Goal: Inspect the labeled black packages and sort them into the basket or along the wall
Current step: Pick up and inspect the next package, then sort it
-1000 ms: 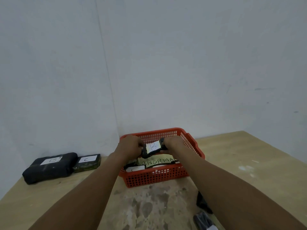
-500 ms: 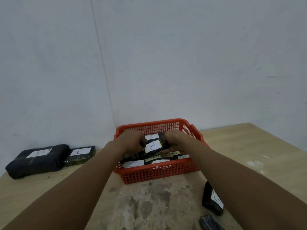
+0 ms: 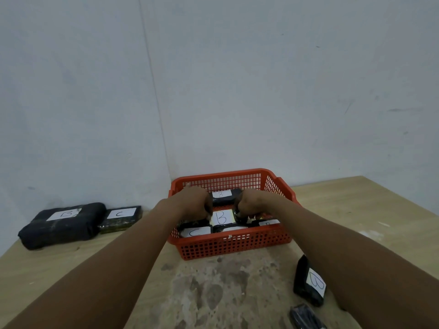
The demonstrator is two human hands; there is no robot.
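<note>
Two black packages lay against the wall well left of the red basket [image 3: 234, 244]: a large one labelled B [image 3: 62, 224] and, just beside it on the basket side, a smaller one labelled C [image 3: 120, 218]. Nearer the basket, the left hand [image 3: 195, 202] reached in over its left rim, fingers curled down onto the left end of a black package with a B label [image 3: 222, 217]. That package sat in the middle of the basket, label up, on top of the others packed there. In the basket's front left corner lay a package labelled C [image 3: 195, 232], and against its back wall another labelled B [image 3: 224, 195]. The right hand [image 3: 252, 203] came in over the basket's right side and gripped the right end of the middle package, fingers curled — so both hands held the same one. Under that hand, in the basket's front right part, one more labelled package [image 3: 267, 223] showed; its letter could not be read. On the tabletop [image 3: 356, 210], right of the basket and nearer the person, lay a black package marked B [image 3: 308, 284], and nearer again another dark package [image 3: 305, 317], cut off by the frame edge.
</note>
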